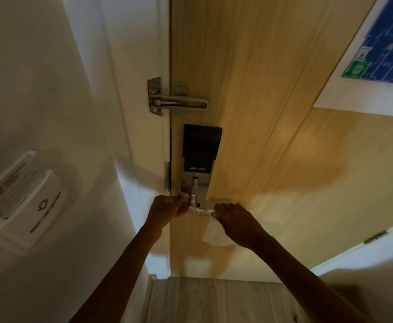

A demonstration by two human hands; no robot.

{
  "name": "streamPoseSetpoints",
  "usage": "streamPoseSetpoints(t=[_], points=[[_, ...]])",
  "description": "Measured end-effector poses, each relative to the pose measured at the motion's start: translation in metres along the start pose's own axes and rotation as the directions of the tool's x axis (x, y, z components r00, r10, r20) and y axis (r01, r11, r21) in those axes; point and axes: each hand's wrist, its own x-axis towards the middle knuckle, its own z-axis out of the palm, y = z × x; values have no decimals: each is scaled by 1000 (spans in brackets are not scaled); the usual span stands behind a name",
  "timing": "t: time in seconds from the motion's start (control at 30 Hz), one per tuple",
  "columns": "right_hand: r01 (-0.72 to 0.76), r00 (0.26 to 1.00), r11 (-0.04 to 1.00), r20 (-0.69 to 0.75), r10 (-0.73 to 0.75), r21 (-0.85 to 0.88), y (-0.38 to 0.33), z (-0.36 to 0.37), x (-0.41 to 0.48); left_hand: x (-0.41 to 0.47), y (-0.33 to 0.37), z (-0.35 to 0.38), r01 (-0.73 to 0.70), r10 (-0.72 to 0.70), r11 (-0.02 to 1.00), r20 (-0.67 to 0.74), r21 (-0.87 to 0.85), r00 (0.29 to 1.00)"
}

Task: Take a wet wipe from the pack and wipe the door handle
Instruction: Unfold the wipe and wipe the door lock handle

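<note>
A silver lever door handle (pixel 195 201) juts from the black smart lock (pixel 201 148) on the light wooden door (pixel 260 136). A white wet wipe (pixel 214 234) is draped over the lever, and its loose end hangs below my right hand. My right hand (pixel 235 220) pinches the wipe at the right end of the lever. My left hand (pixel 167 207) grips the other end of the wipe at the left of the handle. The wipe pack is out of view.
A metal swing-bar door guard (pixel 177 100) sits above the lock. A white key-card holder (pixel 25 197) is on the left wall. An evacuation plan (pixel 381 54) hangs on the door at upper right. A hinge (pixel 376 237) shows at right. Wooden floor (pixel 214 299) lies below.
</note>
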Motion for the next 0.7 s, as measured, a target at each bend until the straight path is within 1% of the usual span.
streamPoseSetpoints(t=[0.1,0.2,0.3,0.47,0.57,0.63,0.7], points=[[-14,1000,999,-17,13,-49,-5,6,1,-3,-1,-1,18,-17,999,9,-29,1000],[-34,999,998,-29,33,-48,-20,14,11,-7,-1,-1,13,-12,998,28,-60,1000],[-27,999,998,-22,26,-61,-15,11,6,-8,1,-1,23,-21,998,41,-65,999],[-152,985,988,-85,152,6,-4,8,-5,-8,1,0,20,-18,998,41,-61,999],[-228,951,970,-194,240,83,-20,12,-12,-7,-1,-1,29,-28,998,34,-58,999],[-270,939,961,-202,278,67,-30,18,-21,-6,-1,-2,23,-22,999,38,-39,999],[-270,944,961,-179,276,57,-31,25,-23,-6,-2,-2,14,-12,999,43,-42,999]])
